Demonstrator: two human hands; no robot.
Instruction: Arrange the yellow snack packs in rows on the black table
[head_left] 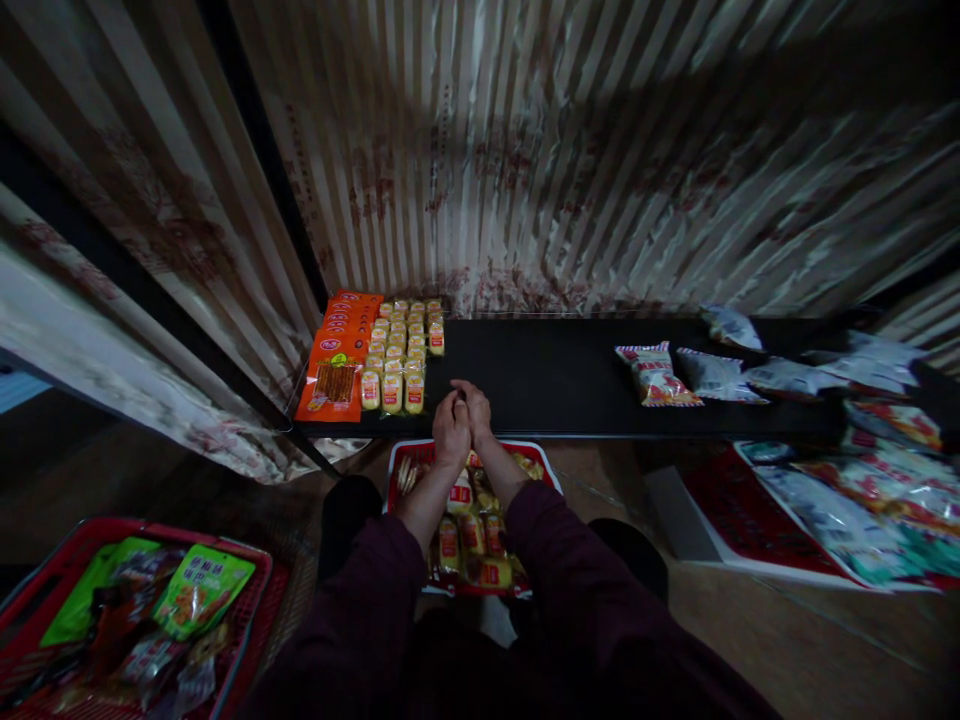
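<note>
My left hand and my right hand are pressed together at the front edge of the black shelf. Both have their fingers curled; what lies between them, if anything, is hidden. Below my wrists, a red and white basket holds several small yellow packaged cakes. Left of my hands, rows of the same packaged cakes stand on the shelf. Beside those rows, orange snack packets lie overlapped in a column.
Puffed snack bags lie scattered along the shelf's right part. A red and white basket of more bags stands at lower right. Another red basket, with green packets, sits at lower left. A striped curtain hangs behind the shelf.
</note>
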